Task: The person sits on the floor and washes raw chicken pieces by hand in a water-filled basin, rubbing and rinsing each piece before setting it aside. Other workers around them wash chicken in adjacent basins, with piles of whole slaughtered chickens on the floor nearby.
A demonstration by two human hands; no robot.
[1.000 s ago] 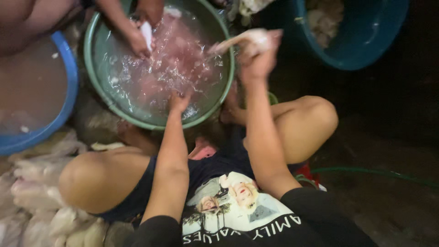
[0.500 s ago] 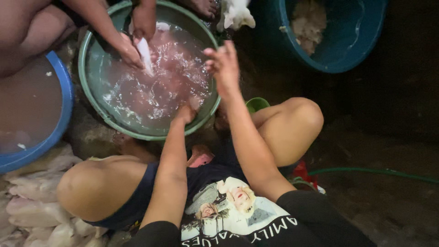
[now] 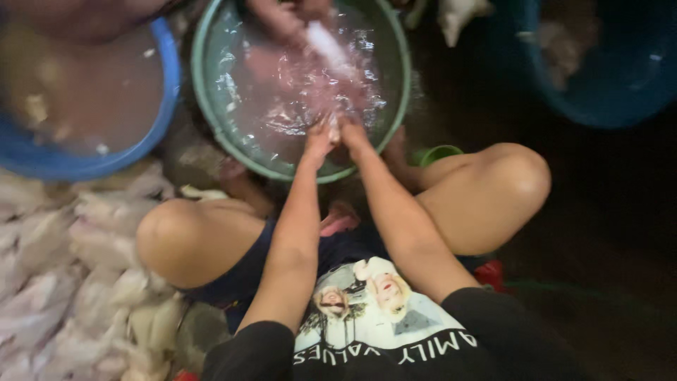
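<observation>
Basin (image 3: 211,120), green, sits at 12 o'clock between your knees. Your left hand (image 3: 319,137) and right hand (image 3: 352,134) meet in its pink water; grip unclear. Another person's hand (image 3: 278,15) at far rim.

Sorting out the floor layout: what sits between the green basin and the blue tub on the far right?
In the head view, a pale plucked bird lies at the top edge between the green basin and the blue tub; below it, dark floor.

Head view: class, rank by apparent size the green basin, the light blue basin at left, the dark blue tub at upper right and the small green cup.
1. green basin, fully visible.
2. light blue basin and dark blue tub: both cropped, unsure which is bigger.
3. small green cup.
</observation>
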